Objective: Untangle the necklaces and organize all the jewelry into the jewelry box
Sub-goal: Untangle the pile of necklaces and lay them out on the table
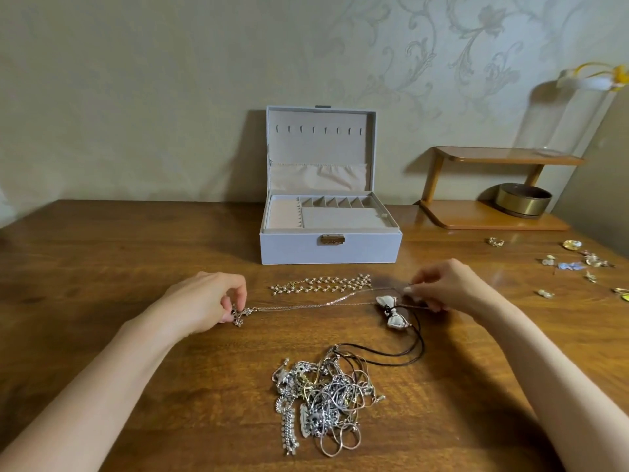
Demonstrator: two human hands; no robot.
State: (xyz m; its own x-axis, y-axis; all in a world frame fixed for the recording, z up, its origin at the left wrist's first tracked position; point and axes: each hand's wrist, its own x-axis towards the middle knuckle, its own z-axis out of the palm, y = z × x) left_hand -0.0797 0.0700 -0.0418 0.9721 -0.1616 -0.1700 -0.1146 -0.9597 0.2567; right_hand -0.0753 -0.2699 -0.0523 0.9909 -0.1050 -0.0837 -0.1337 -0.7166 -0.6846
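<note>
A thin gold chain necklace [306,304] is stretched across the wooden table. My left hand [207,301] pinches its pendant end at the left, and my right hand [442,284] pinches the other end at the right. Behind the chain lies a beaded gold necklace [320,284]. A white bow pendant [391,310] on a black cord lies under the chain near my right hand. A tangled pile of silver and gold necklaces [323,400] sits near the front edge. The grey jewelry box [330,247] stands open at the back, its compartments holding nothing that I can see.
Several small earrings and rings [575,264] are scattered at the right of the table. A wooden two-tier stand [493,219] with a brass bowl [522,201] is at the back right. A patterned wall runs behind the table.
</note>
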